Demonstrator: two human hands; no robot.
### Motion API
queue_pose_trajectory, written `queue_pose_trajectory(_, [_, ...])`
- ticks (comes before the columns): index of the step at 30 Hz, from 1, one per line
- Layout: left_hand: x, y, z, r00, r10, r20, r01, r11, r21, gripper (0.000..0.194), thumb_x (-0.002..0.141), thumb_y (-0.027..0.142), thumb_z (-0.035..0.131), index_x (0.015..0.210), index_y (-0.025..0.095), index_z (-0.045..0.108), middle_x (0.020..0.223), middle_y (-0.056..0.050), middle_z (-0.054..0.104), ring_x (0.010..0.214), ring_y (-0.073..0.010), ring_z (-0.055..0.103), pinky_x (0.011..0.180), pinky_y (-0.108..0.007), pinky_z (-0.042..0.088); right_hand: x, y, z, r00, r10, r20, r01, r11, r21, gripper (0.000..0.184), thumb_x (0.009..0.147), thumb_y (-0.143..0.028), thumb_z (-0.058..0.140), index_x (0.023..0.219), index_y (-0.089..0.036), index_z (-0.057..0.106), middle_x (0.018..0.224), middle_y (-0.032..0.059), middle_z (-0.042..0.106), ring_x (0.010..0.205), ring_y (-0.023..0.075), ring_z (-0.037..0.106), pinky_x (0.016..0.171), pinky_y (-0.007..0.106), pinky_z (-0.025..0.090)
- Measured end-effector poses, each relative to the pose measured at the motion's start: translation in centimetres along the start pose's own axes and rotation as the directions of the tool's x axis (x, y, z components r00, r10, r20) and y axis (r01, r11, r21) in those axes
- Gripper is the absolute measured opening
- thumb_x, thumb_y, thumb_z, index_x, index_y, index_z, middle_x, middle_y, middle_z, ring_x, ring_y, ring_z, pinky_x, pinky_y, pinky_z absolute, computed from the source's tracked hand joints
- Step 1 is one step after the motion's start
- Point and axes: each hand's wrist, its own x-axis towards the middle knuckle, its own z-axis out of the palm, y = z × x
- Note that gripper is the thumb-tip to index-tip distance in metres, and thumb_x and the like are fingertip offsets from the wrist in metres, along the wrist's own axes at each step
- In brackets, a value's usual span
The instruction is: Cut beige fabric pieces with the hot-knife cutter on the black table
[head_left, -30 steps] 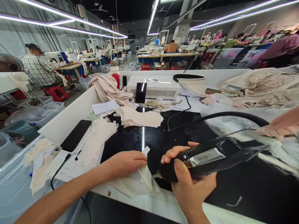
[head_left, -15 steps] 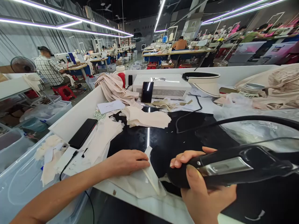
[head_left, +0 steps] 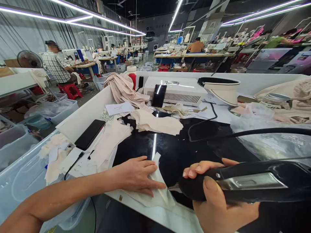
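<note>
My left hand point(head_left: 137, 174) lies flat, fingers spread, on a small pale fabric piece point(head_left: 155, 191) at the near edge of the black worktop point(head_left: 175, 152). My right hand point(head_left: 218, 207) is wrapped round the handle of a black hand-held tool point(head_left: 245, 184) with a metal plate on its side and a black cable. The tool's tip meets the fabric just right of my left fingertips.
Beige fabric pieces point(head_left: 155, 121), a black phone point(head_left: 89, 134), a white box unit point(head_left: 176, 90), a second phone point(head_left: 159, 95) and crumpled clear plastic point(head_left: 269, 142) lie on the table. Clear bins point(head_left: 21, 181) stand at the left. A person in a checked shirt point(head_left: 56, 66) sits far left.
My left fingers have stretched out flat along the fabric toward the tool. The view has shifted, so the tool and right hand sit lower and further right.
</note>
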Motion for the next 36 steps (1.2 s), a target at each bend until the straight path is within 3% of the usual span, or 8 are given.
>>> queue_pose_trajectory(15, [-0.3,0.4,1.2,0.996,-0.023,-0.091,0.020,0.999,-0.032,0.044,0.109,0.056,0.055,0.145,0.033,0.062,0.132,-0.015,0.060,0.133,-0.0295,0.058,0.109,-0.043,0.053,0.7,-0.2,1.0,1.000,-0.002,-0.013,0.003,0.998,0.061,0.043,0.072,-0.030,0.091,0.107,-0.026,0.065,0.070,-0.0051,0.068,0.054,0.0179,0.062,0.049,0.033,0.054])
queue_pose_trajectory(29, [-0.1,0.5,1.1,0.997,-0.033,-0.067,0.029,0.998,-0.056,0.041,0.107,0.057,0.058,0.140,0.032,0.064,0.124,-0.013,0.059,0.132,-0.0288,0.057,0.105,-0.039,0.054,0.8,0.9,1.6,1.000,0.003,-0.025,-0.001,0.998,0.057,0.040,0.075,-0.026,0.088,0.107,-0.026,0.064,0.070,-0.0048,0.069,0.054,0.0170,0.062,0.050,0.033,0.055])
queue_pose_trajectory(36, [-0.1,0.5,1.4,0.995,-0.038,-0.097,0.030,0.996,-0.082,0.039,0.107,0.055,0.059,0.139,0.032,0.066,0.125,-0.014,0.058,0.128,-0.0296,0.058,0.102,-0.042,0.056,0.8,1.7,1.8,1.000,0.005,-0.021,-0.004,0.999,0.036,0.041,0.076,-0.024,0.086,0.110,-0.026,0.063,0.073,-0.0064,0.070,0.054,0.0155,0.063,0.054,0.033,0.059])
